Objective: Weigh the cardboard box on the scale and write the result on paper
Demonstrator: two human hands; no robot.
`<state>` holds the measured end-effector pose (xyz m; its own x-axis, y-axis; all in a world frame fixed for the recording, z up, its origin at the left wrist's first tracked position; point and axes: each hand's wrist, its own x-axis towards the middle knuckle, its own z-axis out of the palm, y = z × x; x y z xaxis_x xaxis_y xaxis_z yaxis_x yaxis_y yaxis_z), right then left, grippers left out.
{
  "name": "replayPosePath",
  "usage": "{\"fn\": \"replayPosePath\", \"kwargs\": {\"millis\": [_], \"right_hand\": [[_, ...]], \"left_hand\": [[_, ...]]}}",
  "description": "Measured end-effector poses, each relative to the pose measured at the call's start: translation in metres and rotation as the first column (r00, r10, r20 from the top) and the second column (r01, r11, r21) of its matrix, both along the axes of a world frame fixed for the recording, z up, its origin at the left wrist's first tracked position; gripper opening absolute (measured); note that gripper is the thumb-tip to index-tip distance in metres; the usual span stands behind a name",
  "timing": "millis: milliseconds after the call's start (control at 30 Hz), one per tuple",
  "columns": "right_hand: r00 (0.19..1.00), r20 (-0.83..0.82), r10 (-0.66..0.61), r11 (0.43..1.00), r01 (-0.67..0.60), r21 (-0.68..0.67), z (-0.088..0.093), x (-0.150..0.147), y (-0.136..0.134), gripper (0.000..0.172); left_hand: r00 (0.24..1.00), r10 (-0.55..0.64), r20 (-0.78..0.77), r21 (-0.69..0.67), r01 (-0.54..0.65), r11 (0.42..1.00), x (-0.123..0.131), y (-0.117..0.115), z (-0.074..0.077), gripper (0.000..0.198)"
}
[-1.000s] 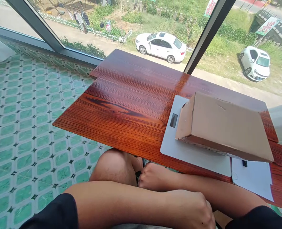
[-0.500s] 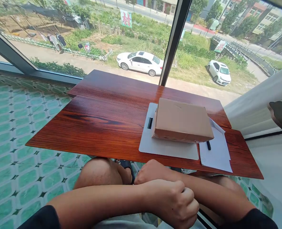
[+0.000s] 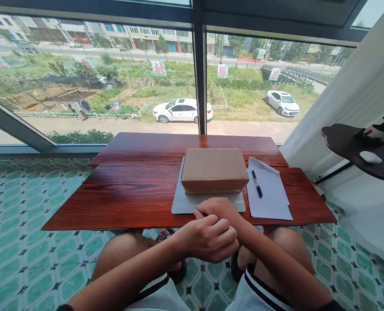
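Note:
My left hand (image 3: 211, 238) is curled into a loose fist, with nothing visible in it. Just beyond it, my right hand (image 3: 218, 207) is also closed and partly hidden behind the left one. The wrists cross over my lap near the table's front edge. Closest to them is a brown cardboard box (image 3: 214, 168), lying flat on a grey board (image 3: 192, 205). Neither hand grips the box. White sheets of paper (image 3: 270, 203) lie right of the board, with a black pen (image 3: 257, 183) on top.
The reddish-brown wooden table (image 3: 114, 198) stretches out before my knees, against a large window frame (image 3: 200, 77). At right hangs a white curtain (image 3: 308, 112), with a dark shelf (image 3: 344, 147) carrying a plant pot and a white object. Green patterned tiles (image 3: 17, 207) cover the floor.
The camera view has tilted up and levelled out. Both hands appear higher in the picture and close together, nearer the box; they remain closed. The box and papers stay on the table.

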<state>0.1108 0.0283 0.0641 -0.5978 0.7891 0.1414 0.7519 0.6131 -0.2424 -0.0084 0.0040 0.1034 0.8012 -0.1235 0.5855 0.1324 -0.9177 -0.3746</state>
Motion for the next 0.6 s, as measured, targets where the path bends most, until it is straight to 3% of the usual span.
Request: {"fn": "replayPosePath", "kwargs": {"millis": [67,167,233,300,367,467,533,600], "right_hand": [[0.994,-0.096,-0.059,0.997,0.064,0.049,0.006,0.009,0.003,0.041],[0.937,-0.332,-0.107,0.954,0.191,0.232,0.014,0.023,0.002,0.044],[0.865,-0.491,-0.103,0.905,0.286,0.316,0.019,0.032,0.002,0.040],[0.757,-0.640,-0.135,0.858,0.412,0.307,0.025,0.041,0.003,0.032],[0.636,-0.749,-0.187,0.807,0.534,0.252,0.027,0.050,0.007,0.025],[0.447,-0.848,-0.284,0.743,0.661,0.100,0.021,0.061,0.017,0.034],[0.272,-0.886,-0.376,0.731,0.675,-0.103,0.013,0.068,0.024,0.045],[0.091,-0.869,-0.487,0.716,0.611,-0.338,0.006,0.073,0.030,0.057]], "left_hand": [[0.999,0.018,0.031,-0.001,-0.018,1.000,0.005,0.005,0.000,0.014],[0.991,0.046,0.126,-0.045,-0.041,0.998,0.011,0.016,0.004,0.017],[0.970,0.102,0.220,-0.147,-0.070,0.987,0.010,0.025,0.007,0.016],[0.920,0.200,0.338,-0.306,-0.094,0.947,0.004,0.038,0.007,0.014],[0.817,0.362,0.449,-0.474,-0.126,0.872,-0.007,0.051,0.004,0.018],[0.583,0.623,0.522,-0.701,-0.122,0.702,-0.022,0.071,-0.007,0.028],[0.461,0.729,0.505,-0.822,0.002,0.569,-0.028,0.082,-0.017,0.039],[0.396,0.808,0.437,-0.899,0.167,0.405,-0.030,0.089,-0.025,0.051]]}}
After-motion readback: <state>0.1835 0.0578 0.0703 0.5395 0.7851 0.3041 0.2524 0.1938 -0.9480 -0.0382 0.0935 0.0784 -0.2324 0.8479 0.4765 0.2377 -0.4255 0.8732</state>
